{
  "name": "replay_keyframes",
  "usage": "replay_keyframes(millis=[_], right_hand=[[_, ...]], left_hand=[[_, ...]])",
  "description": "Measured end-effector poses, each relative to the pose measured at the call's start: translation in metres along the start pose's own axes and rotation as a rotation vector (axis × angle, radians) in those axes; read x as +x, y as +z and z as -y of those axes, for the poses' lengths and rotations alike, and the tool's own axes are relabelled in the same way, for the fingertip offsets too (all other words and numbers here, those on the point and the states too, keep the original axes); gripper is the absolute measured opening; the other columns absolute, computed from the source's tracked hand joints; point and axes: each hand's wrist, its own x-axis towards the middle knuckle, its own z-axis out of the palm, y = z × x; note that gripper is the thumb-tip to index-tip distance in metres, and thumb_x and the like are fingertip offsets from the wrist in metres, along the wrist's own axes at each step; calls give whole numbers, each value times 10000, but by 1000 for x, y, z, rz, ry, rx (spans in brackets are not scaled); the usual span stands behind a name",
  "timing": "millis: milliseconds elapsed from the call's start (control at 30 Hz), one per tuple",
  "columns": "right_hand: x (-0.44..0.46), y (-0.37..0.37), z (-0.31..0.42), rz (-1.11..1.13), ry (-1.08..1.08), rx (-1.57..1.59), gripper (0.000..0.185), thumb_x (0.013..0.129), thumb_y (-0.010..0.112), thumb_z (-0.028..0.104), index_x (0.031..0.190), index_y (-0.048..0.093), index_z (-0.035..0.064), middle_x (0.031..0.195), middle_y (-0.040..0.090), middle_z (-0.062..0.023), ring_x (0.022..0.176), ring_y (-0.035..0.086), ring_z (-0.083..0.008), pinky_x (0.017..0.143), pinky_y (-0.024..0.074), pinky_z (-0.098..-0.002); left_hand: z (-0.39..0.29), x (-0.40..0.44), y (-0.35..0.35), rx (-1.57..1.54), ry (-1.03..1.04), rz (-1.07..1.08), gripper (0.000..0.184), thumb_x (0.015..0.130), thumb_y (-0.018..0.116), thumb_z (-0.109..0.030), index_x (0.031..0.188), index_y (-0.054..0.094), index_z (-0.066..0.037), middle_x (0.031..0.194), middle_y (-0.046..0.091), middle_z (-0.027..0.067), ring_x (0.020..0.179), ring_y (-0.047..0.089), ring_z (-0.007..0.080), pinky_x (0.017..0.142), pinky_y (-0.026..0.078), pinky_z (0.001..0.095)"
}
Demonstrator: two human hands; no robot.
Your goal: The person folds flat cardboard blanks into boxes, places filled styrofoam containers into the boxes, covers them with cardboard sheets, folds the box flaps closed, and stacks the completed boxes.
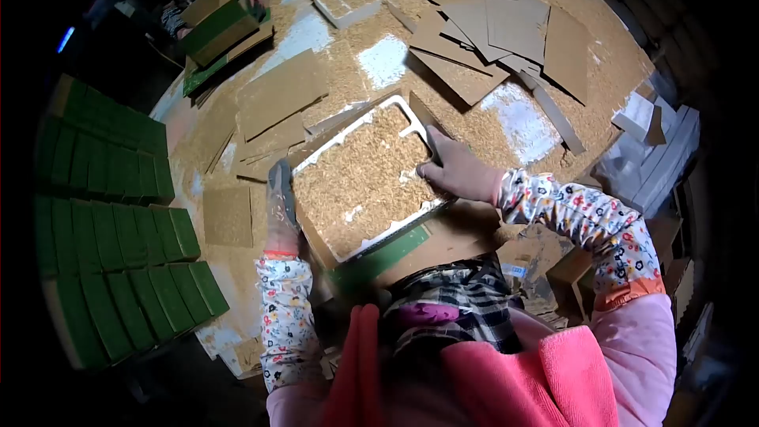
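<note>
Cardboard box (pixel 316 245) with sawdust-covered white tray (pixel 395 232) sits between my hands, long axis running roughly hand to hand, slanting away rightward. My left hand (pixel 281 205) clasps its left end; my right hand (pixel 458 168), equally near, grips the right.

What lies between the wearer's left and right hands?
A box filled with tan, crumbly material lies between the left hand and the right hand, as the head view shows.
</note>
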Motion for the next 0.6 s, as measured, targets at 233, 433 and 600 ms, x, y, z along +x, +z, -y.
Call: replay_keyframes(millis=[233,433,600], right_hand=[[98,-41,-94,-627,-142,-278,473,830,622,230,1251,489,59,1195,505,-216,1108,495,-371,937,413,-427],[188,-58,-218,-192,213,-876,405,815,591,177,1175,469,38,1062,575,-176,1017,559,-346,797,461,-433],[109,-76,-31,-75,-531,-665,234,816,538,142,1030,512,52,967,584,-136,925,589,-303,743,484,-396]], left_hand=[[-32,8,5,63,-279,-184,321,939,503,-300,1006,568,7,967,598,146,872,549,234,822,428,334],[-34,16,11,-94,-537,-292,329,910,545,-305,999,586,9,920,610,117,833,563,232,777,452,338],[-38,22,-5,78,-567,-118,360,942,508,-312,1091,540,14,1040,581,148,949,540,233,860,428,333]])
